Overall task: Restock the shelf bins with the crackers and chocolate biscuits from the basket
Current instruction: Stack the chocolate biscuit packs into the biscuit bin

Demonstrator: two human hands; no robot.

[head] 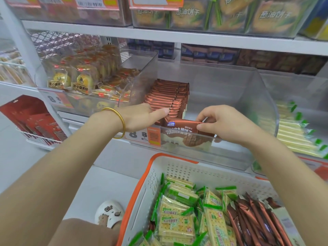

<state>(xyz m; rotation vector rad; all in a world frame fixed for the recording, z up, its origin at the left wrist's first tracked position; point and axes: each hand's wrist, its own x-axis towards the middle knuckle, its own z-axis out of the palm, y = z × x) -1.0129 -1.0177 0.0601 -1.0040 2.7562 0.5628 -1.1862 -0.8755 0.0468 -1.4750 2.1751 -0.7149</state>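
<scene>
Chocolate biscuit pack in glossy brown foil (182, 127) lies sideways at the front edge of the clear plastic shelf bin (230, 89), its printed face showing through the bin's front wall. The right hand (229, 123) has its fingers curled round the pack's right end, pinching it between thumb and fingertips. Behind it, in the left half of the bin, a row of matching brown foil packs (168, 96) stands on edge, running toward the back; the bin's right half is bare. The left hand (140, 116), with a gold bangle (119, 121) on the wrist, reaches over the bin's front left corner, and one straight digit touches the nearest pack of the row. Its other fingers are hidden behind the back of the hand, so I cannot tell whether they grasp anything.

An orange and white price label (153, 137) hangs on the bin's front. Below and in front of the bin sits a white perforated plastic basket with an orange rim (195, 173), holding green and yellow cracker packs (177, 219) on its left side and more brown foil biscuit packs (255, 219) on its right. Left of the bin, a neighbouring clear bin holds yellow pastry packets (79, 79); right of it lie pale cracker packs with green ends (298, 132).
</scene>
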